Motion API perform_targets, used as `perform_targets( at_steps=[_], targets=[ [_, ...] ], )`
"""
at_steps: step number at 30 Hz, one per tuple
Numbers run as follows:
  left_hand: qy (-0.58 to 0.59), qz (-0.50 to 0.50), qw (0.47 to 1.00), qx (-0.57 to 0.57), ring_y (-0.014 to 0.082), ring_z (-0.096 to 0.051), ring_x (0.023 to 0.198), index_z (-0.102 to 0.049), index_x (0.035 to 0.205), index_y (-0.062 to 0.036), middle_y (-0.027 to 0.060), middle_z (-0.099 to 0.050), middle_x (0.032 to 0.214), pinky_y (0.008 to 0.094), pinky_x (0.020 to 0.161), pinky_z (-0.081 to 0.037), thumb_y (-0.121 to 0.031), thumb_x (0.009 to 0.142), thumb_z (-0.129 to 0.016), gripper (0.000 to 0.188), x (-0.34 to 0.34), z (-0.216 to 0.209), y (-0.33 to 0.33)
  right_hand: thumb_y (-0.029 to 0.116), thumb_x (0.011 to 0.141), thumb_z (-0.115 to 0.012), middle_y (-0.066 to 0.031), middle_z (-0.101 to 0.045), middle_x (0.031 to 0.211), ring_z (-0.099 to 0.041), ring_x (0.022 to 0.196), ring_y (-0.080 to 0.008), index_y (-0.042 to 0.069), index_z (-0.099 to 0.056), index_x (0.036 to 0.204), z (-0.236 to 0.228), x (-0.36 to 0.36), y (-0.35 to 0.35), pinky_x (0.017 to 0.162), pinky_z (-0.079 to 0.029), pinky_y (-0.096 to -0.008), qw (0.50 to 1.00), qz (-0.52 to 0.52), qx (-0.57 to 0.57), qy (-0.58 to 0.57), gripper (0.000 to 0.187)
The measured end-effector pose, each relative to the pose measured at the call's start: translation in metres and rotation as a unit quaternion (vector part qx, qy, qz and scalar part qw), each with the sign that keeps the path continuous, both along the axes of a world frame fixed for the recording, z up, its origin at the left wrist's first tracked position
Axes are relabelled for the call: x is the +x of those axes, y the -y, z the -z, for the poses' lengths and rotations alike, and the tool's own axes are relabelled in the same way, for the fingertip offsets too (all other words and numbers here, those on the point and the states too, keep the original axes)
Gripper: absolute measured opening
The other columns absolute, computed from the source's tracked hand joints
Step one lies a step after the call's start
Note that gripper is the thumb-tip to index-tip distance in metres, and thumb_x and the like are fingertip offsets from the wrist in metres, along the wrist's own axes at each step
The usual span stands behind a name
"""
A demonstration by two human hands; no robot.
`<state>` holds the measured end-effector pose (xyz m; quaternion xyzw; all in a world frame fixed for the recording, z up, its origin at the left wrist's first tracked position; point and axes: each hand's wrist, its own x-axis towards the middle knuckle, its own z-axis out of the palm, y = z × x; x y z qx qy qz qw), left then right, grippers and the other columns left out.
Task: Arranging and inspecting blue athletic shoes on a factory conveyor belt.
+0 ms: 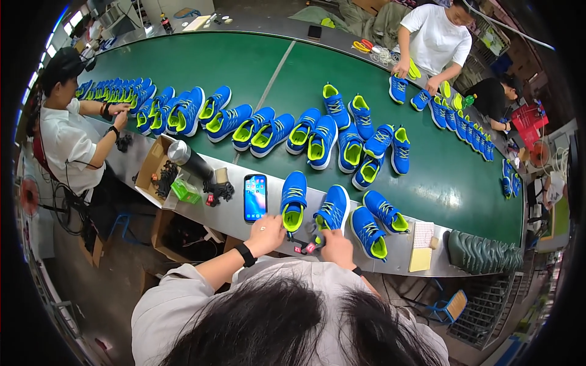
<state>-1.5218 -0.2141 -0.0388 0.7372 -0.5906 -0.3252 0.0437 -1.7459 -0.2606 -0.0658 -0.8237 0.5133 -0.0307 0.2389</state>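
Blue running shoes with lime-green linings surround my hands at the near table edge. My left hand [265, 235] is closed beside the heel of one shoe [294, 200]; what its fingers hold, if anything, is hidden. Closed as well, my right hand [337, 249] is at the heel of a second shoe [332, 207]. It grips a small black piece with a red tag [311, 247], partly covered by the fingers. Another such black piece with a red tag [297, 249] is between my hands. To the right lies a pair of shoes, one nearer [368, 232] and one farther [386, 211].
A phone [256, 198] lies left of my hands, near a dark tumbler [190, 160] and a cardboard box [152, 165]. Several shoes line the green belt [421, 189]. Yellow paper [421, 259] is at right. Co-workers stand left [70, 134] and far right [436, 39].
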Motion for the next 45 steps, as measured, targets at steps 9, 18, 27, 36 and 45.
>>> perform_targets(
  at_steps=[9, 18, 27, 36, 45],
  targets=[
    [-0.149, -0.167, 0.974, -0.041, 0.0447, -0.05, 0.108, -0.031, 0.123, 0.008, 0.0309, -0.051, 0.112, 0.0456, 0.093, -0.041, -0.007, 0.075, -0.065, 0.06, -0.005, 0.118, 0.021, 0.016, 0.082, -0.053, -0.0278, -0.05, 0.118, -0.053, 0.103, -0.0394, 0.008, -0.051, 0.126, 0.04, 0.035, -0.011, 0.07, -0.053, -0.0445, 0.991, -0.027, 0.058, -0.117, 0.044],
    [-0.225, -0.083, 0.97, -0.04, 0.0379, -0.054, 0.104, -0.022, 0.133, 0.0027, 0.0268, -0.05, 0.113, 0.0439, 0.091, -0.044, -0.006, 0.08, -0.061, 0.067, -0.015, 0.122, 0.005, 0.005, 0.08, -0.058, -0.0243, -0.048, 0.125, -0.048, 0.114, -0.0422, 0.006, -0.037, 0.133, 0.024, 0.01, -0.005, 0.093, -0.043, -0.0469, 0.963, -0.043, 0.228, 0.136, 0.058],
    [-0.471, -0.251, 0.825, 0.186, 0.0225, -0.063, 0.087, -0.027, 0.133, -0.0079, 0.0141, -0.056, 0.108, 0.0363, 0.07, -0.057, -0.02, 0.094, -0.052, 0.048, -0.015, 0.045, 0.057, 0.019, 0.075, -0.062, -0.0213, -0.053, 0.103, -0.056, 0.098, -0.0377, 0.01, -0.062, 0.106, -0.03, 0.012, 0.056, 0.073, -0.051, -0.0472, 0.986, -0.114, 0.112, -0.041, 0.032],
    [-0.432, -0.123, 0.893, 0.026, 0.0121, -0.059, 0.082, -0.057, 0.108, -0.0072, 0.0048, -0.061, 0.09, 0.0283, 0.073, -0.048, -0.027, 0.094, -0.053, 0.024, -0.061, 0.023, 0.173, 0.032, 0.095, -0.051, -0.0246, -0.056, 0.073, -0.055, 0.071, -0.0431, 0.0, -0.058, 0.079, -0.107, -0.168, 0.218, 0.059, -0.043, -0.0443, 0.985, 0.035, 0.031, 0.165, 0.036],
    [-0.043, -0.081, 0.966, -0.242, 0.0396, -0.044, 0.108, -0.06, 0.106, -0.0138, 0.0246, -0.052, 0.109, 0.0463, 0.091, -0.039, -0.021, 0.079, -0.063, 0.028, -0.11, 0.079, 0.339, 0.03, 0.096, -0.048, -0.0152, -0.057, 0.087, -0.052, 0.089, -0.0364, 0.003, -0.06, 0.085, 0.054, -0.34, 0.307, 0.079, -0.041, -0.0468, 0.975, 0.156, -0.155, -0.022, 0.031]
  ],
)
